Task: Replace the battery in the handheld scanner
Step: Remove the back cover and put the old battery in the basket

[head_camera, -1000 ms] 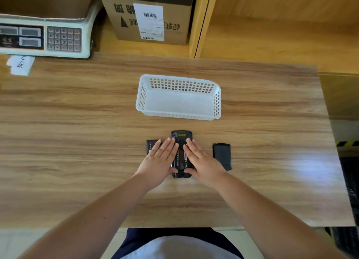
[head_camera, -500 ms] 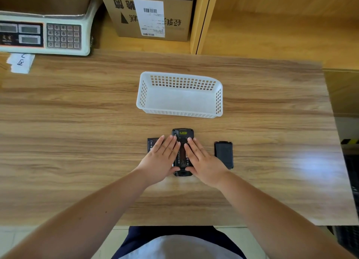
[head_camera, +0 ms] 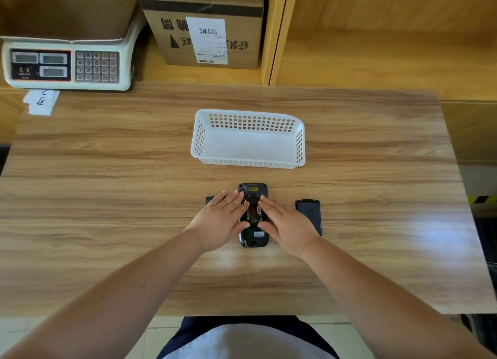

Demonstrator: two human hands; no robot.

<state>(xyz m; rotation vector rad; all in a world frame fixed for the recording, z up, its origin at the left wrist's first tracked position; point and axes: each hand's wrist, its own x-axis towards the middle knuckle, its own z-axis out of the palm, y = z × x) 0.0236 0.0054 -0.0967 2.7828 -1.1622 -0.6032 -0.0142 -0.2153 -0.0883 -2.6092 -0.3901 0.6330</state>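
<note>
Scanner lies face down mid-desk, compartment open, battery showing. Left hand and right hand press flat, fingers spread, gripping nothing. Uneven pressure could seat the battery crooked; the back cover waits beside.

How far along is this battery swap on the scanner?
About midway. The back cover is off, lying right of the scanner. A labelled battery sits in its open bay, with the left hand and right hand flat on either side. Left: refitting the cover.
</note>
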